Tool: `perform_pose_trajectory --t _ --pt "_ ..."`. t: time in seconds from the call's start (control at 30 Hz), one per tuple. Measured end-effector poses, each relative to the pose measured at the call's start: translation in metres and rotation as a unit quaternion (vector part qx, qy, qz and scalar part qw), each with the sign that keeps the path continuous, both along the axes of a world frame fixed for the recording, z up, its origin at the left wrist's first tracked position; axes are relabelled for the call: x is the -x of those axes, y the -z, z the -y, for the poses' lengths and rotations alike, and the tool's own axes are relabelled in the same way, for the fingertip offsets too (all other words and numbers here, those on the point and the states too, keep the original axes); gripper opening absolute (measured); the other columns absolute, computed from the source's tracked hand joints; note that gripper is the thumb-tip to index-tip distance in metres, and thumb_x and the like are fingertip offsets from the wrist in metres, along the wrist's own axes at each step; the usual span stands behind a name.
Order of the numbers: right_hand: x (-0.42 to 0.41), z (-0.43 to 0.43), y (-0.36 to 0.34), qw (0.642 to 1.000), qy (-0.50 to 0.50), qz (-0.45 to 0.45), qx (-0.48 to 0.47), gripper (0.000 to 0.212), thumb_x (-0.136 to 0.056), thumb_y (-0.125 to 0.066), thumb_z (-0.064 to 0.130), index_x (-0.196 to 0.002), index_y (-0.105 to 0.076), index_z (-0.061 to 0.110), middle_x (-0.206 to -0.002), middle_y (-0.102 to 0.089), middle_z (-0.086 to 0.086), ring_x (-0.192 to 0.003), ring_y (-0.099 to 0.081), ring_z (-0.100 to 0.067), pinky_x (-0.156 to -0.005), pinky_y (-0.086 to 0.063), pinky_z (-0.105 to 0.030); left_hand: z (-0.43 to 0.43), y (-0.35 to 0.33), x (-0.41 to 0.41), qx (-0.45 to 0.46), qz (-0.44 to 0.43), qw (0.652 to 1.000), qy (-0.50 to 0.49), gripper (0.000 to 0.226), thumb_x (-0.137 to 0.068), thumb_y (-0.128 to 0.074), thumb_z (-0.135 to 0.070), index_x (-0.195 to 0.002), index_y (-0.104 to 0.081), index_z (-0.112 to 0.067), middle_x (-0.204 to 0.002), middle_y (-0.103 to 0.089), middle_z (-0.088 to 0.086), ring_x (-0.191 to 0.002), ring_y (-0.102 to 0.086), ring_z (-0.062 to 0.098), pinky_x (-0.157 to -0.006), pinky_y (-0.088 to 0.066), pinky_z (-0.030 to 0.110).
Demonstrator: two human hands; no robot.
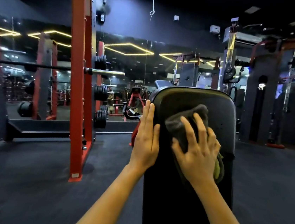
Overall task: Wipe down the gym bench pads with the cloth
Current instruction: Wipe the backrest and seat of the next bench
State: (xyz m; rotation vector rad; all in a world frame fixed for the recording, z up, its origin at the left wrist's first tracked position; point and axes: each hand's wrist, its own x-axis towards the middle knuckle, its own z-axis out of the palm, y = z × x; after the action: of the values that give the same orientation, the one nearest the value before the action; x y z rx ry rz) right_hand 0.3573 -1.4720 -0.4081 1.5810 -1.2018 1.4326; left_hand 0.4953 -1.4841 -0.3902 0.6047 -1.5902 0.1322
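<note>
counts: 1 bench pad point(222, 111), 1 cloth point(180, 126), 2 hands, both bare.
bench pad: black, tilted up and away from the camera, rounded top corners, runs from the bottom of the view up to mid-frame.
cloth: dark grey, bunched, lying on the upper half of the pad nearer its left edge; a yellow-green bit shows under the right wrist.
left arm: reaches forward from the bottom of the view, forearm bare.
left hand point(146, 141): flat, fingers straight and together pointing up, laid along the pad's left edge; holds nothing.
right arm: reaches forward and angles in toward the pad's middle.
right hand point(198, 154): palm down on the cloth, fingers spread wide, pressing it against the pad; not curled round it.
surroundings: red rack point(76, 85) to the left with a barbell point(38, 65) across it and stacks of weight plates point(100, 92); mirror wall point(130, 63) behind; dark floor point(35, 172).
</note>
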Motion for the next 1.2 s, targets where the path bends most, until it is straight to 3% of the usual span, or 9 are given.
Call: perform_pose_trajectory --t 0.17,0.33,0.4,0.6,0.8,0.9,1.03,1.1,1.2 --pt "0.005 0.005 -0.047 0.979 -0.002 0.190 -0.081 0.060 -0.086 -0.028 0.055 -0.142 -0.030 0.034 -0.153 -0.027 -0.002 -0.125 -0.034 -0.039 -0.094 -0.034 -0.059 -0.004 0.009 0.002 0.013 0.069 0.993 -0.093 0.058 -0.100 -0.029 -0.026 -0.149 -0.004 -0.010 -0.158 0.001 -0.002 -0.146 0.005 0.010 -0.119 0.000 0.027" --pt "0.001 0.005 -0.030 0.999 -0.023 -0.019 -0.011 0.055 -0.088 -0.041 0.052 -0.140 -0.039 0.032 -0.149 -0.033 -0.001 -0.122 -0.038 -0.036 -0.091 -0.036 -0.052 -0.006 0.022 0.009 0.059 0.141 0.974 -0.169 0.057 -0.098 -0.033 -0.024 -0.147 -0.013 -0.005 -0.156 -0.011 0.004 -0.146 -0.003 0.016 -0.119 -0.003 0.037" --pt "0.023 0.008 -0.004 0.999 -0.013 -0.035 -0.002 0.054 -0.086 -0.045 0.050 -0.137 -0.041 0.033 -0.148 -0.037 -0.001 -0.119 -0.040 -0.034 -0.089 -0.038 -0.050 -0.005 0.027 0.011 0.052 0.139 0.973 -0.178 0.057 -0.097 -0.034 -0.023 -0.147 -0.016 -0.004 -0.156 -0.011 0.004 -0.146 -0.002 0.015 -0.119 -0.001 0.035" --pt "0.036 0.014 -0.063 0.970 -0.037 0.214 -0.114 0.061 -0.086 -0.032 0.052 -0.143 -0.032 0.029 -0.153 -0.025 -0.005 -0.129 -0.029 -0.040 -0.100 -0.028 -0.058 -0.007 0.030 0.019 0.047 0.122 0.967 -0.219 0.055 -0.098 -0.031 -0.023 -0.148 -0.016 -0.005 -0.157 -0.010 0.003 -0.146 -0.001 0.014 -0.119 0.002 0.030" --pt "0.039 0.017 -0.024 0.997 -0.031 -0.071 0.014 0.056 -0.084 -0.045 0.050 -0.137 -0.041 0.032 -0.148 -0.040 -0.004 -0.118 -0.040 -0.036 -0.088 -0.038 -0.051 -0.007 0.029 0.019 0.052 0.121 0.965 -0.228 0.055 -0.098 -0.031 -0.024 -0.148 -0.015 -0.007 -0.157 -0.013 0.003 -0.147 -0.006 0.017 -0.119 -0.004 0.035" --pt "0.066 0.024 -0.015 0.999 -0.034 -0.031 0.009 0.054 -0.082 -0.045 0.050 -0.133 -0.042 0.033 -0.147 -0.039 -0.002 -0.116 -0.042 -0.037 -0.087 -0.038 -0.052 -0.008 0.030 0.021 0.052 0.112 0.966 -0.227 0.055 -0.098 -0.030 -0.024 -0.148 -0.012 -0.010 -0.157 -0.012 0.001 -0.147 -0.005 0.016 -0.119 -0.004 0.035" --pt "0.056 0.024 -0.060 0.978 -0.047 0.188 -0.082 0.063 -0.082 -0.029 0.055 -0.139 -0.036 0.029 -0.151 -0.027 -0.004 -0.125 -0.031 -0.038 -0.097 -0.029 -0.057 -0.008 0.031 0.023 0.050 0.109 0.963 -0.240 0.054 -0.099 -0.028 -0.025 -0.148 -0.012 -0.010 -0.157 -0.012 0.001 -0.147 -0.006 0.016 -0.119 -0.005 0.035" --pt "0.046 0.022 -0.071 0.986 -0.047 0.141 -0.079 0.062 -0.084 -0.031 0.055 -0.141 -0.034 0.031 -0.152 -0.026 -0.004 -0.127 -0.029 -0.040 -0.099 -0.029 -0.057 -0.009 0.031 0.023 0.049 0.109 0.963 -0.242 0.054 -0.099 -0.028 -0.025 -0.148 -0.013 -0.010 -0.157 -0.012 0.002 -0.147 -0.006 0.016 -0.119 -0.006 0.036" --pt "0.050 0.023 -0.044 0.997 -0.054 -0.057 0.009 0.058 -0.083 -0.043 0.053 -0.138 -0.041 0.033 -0.150 -0.037 -0.003 -0.121 -0.037 -0.038 -0.092 -0.034 -0.052 -0.010 0.029 0.023 0.048 0.118 0.958 -0.258 0.055 -0.099 -0.029 -0.026 -0.148 -0.014 -0.008 -0.157 -0.012 0.002 -0.147 -0.005 0.016 -0.119 -0.005 0.035"
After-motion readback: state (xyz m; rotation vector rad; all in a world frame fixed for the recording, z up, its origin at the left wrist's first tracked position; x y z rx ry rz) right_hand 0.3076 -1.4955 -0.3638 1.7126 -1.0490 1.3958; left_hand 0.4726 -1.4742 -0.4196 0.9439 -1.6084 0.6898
